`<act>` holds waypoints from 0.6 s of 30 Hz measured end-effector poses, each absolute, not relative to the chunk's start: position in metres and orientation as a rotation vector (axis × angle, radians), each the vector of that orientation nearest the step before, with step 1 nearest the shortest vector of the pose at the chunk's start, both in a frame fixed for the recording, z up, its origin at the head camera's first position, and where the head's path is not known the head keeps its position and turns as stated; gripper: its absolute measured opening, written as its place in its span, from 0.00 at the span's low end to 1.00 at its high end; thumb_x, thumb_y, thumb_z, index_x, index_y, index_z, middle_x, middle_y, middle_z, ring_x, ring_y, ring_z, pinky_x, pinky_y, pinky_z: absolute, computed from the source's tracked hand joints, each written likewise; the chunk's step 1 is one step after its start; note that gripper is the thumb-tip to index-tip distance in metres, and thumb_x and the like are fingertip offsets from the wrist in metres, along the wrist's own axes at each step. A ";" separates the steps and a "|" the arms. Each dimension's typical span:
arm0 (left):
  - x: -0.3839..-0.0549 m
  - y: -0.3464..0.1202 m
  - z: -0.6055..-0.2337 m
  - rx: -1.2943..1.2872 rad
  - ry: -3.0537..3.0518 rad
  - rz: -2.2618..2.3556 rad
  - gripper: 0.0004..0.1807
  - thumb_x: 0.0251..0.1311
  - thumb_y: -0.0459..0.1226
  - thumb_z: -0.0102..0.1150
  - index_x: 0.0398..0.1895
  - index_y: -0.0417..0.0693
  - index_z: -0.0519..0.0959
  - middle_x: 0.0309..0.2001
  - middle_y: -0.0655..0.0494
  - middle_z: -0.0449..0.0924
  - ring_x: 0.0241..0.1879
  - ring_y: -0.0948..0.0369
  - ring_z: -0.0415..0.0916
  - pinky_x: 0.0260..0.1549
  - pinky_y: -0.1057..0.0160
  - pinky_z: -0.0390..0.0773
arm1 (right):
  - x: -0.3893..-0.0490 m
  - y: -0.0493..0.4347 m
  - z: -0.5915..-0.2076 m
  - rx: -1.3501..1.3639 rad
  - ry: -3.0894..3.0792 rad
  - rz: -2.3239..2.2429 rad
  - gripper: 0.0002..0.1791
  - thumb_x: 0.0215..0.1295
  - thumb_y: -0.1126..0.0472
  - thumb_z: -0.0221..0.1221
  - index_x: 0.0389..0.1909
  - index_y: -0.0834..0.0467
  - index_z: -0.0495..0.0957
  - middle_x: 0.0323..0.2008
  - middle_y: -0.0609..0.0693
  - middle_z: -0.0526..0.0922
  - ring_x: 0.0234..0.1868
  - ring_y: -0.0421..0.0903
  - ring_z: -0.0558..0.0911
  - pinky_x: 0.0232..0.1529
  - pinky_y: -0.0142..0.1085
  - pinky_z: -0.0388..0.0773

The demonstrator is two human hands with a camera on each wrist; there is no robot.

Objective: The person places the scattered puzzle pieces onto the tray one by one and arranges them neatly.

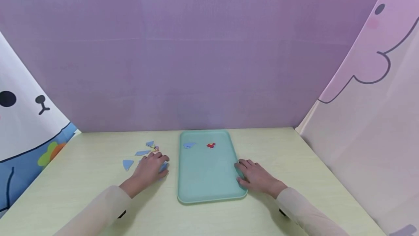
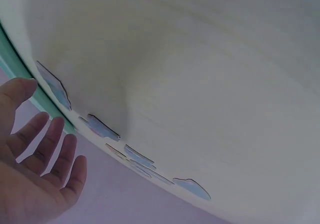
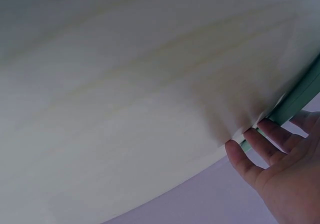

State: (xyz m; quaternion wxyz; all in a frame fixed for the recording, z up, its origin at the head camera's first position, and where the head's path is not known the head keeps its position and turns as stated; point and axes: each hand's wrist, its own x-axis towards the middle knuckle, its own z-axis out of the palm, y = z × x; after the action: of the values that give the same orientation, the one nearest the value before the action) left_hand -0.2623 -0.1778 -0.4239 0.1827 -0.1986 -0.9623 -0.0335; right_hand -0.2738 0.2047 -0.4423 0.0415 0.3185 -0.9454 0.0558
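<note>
My left hand point(image 1: 147, 170) hovers over a loose group of flat, irregular blue pieces left of the tray, its fingers loosely bent and apart. One blue piece point(image 1: 163, 166) shows between thumb and fingers in the head view; the left wrist view has the hand point(image 2: 42, 154) holding nothing, with several pieces point(image 2: 104, 127) lying beyond it. My right hand point(image 1: 256, 176) rests at the right rim of a mint-green tray point(image 1: 209, 172), fingertips at its edge. Inside the tray, near the far end, lie a blue piece point(image 1: 188, 145) and a small red piece point(image 1: 211, 145).
A triangular blue piece point(image 1: 127, 164) and a long blue piece point(image 1: 142, 153) lie left of the tray on the pale wooden table point(image 1: 288, 152). Behind it rises a purple cloth wall point(image 1: 196, 65), with printed cloth panels at both sides.
</note>
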 end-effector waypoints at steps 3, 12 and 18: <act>-0.260 -0.179 -0.425 -0.543 -2.729 -0.090 0.18 0.44 0.44 0.68 0.39 0.49 0.79 0.33 0.54 0.77 0.33 0.53 0.72 0.27 0.53 0.74 | -0.274 0.205 -0.442 0.976 -2.894 0.170 0.28 0.65 0.49 0.49 0.61 0.60 0.65 0.60 0.58 0.68 0.60 0.55 0.68 0.53 0.52 0.68; -0.254 -0.181 -0.430 -0.531 -2.742 -0.096 0.19 0.45 0.46 0.67 0.39 0.48 0.79 0.32 0.54 0.76 0.30 0.55 0.70 0.28 0.52 0.74 | -0.271 0.204 -0.438 0.962 -2.911 0.173 0.28 0.65 0.48 0.49 0.61 0.61 0.65 0.60 0.59 0.68 0.60 0.56 0.67 0.54 0.53 0.68; -0.252 -0.183 -0.434 -0.534 -2.740 -0.127 0.20 0.45 0.47 0.66 0.40 0.47 0.79 0.34 0.54 0.77 0.32 0.55 0.71 0.32 0.50 0.74 | -0.271 0.203 -0.437 0.965 -2.914 0.183 0.29 0.65 0.48 0.49 0.61 0.61 0.65 0.60 0.59 0.68 0.60 0.56 0.67 0.54 0.53 0.67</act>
State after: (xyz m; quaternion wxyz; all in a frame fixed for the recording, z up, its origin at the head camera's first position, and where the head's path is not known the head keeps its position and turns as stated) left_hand -0.2516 -0.1834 -0.4337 0.1726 -0.1881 -0.9658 -0.0449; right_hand -0.2705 0.2034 -0.4374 0.0330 0.3137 -0.9471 0.0594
